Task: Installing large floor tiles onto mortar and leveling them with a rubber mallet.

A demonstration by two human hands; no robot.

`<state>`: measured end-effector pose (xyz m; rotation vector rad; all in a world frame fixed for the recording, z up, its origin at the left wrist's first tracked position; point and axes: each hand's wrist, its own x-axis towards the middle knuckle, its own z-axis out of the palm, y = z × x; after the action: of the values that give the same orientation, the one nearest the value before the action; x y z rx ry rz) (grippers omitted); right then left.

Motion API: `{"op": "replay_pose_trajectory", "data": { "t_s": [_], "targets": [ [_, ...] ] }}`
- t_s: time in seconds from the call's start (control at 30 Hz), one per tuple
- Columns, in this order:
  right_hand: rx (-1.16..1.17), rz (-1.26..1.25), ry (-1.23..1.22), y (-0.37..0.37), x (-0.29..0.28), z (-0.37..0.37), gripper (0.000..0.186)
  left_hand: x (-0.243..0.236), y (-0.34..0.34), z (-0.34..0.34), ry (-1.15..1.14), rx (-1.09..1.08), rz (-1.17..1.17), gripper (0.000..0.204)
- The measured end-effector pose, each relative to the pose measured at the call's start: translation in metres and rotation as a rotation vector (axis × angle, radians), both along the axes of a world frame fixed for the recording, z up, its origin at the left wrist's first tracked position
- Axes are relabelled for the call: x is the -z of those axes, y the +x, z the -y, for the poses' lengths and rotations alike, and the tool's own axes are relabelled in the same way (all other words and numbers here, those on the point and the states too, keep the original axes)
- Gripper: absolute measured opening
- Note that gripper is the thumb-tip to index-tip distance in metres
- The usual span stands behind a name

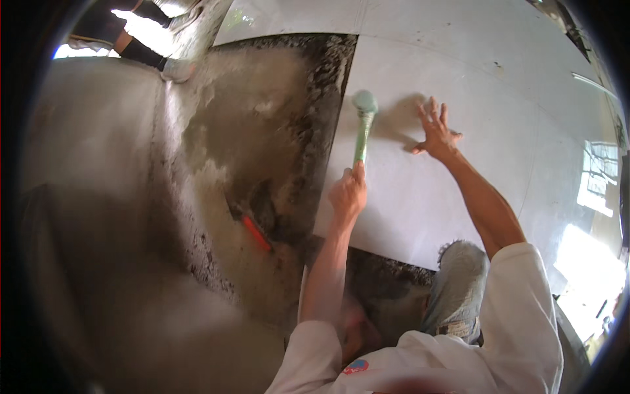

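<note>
My left hand is wrapped round the green handle of a mallet. The mallet's pale, rounded head is over the large light-grey floor tile, near its left edge; whether it touches the surface I cannot tell. To the right, my right hand has its fingers spread over the same tile, low against it or resting on it, with nothing held. Left of the tile's edge lies bare, rough mortar bed.
A trowel with a red handle lies on the mortar left of my left forearm. My knee is at the tile's near edge, by a dark unlaid strip. A wall stands left. Another person's shoe is at upper left.
</note>
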<state>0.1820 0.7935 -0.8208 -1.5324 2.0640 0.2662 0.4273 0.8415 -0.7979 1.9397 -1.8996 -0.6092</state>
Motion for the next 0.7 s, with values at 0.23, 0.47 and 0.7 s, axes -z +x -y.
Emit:
{"op": "replay_pose_trajectory", "data": {
  "t_s": [0.23,0.47,0.7],
  "targets": [
    [-0.009,0.039,-0.073,-0.003,0.001,-0.005,0.126,-0.031,0.070,-0.086,-0.060,0.117,-0.378,0.030],
    [-0.002,0.012,-0.089,-0.010,0.006,-0.007,0.121,-0.006,0.105,-0.145,0.279,0.154,0.177,0.035],
    [-0.043,-0.005,-0.226,-0.015,0.024,-0.005,0.115,-0.014,0.128,-0.189,0.175,-0.027,-0.170,0.045]
  ]
}}
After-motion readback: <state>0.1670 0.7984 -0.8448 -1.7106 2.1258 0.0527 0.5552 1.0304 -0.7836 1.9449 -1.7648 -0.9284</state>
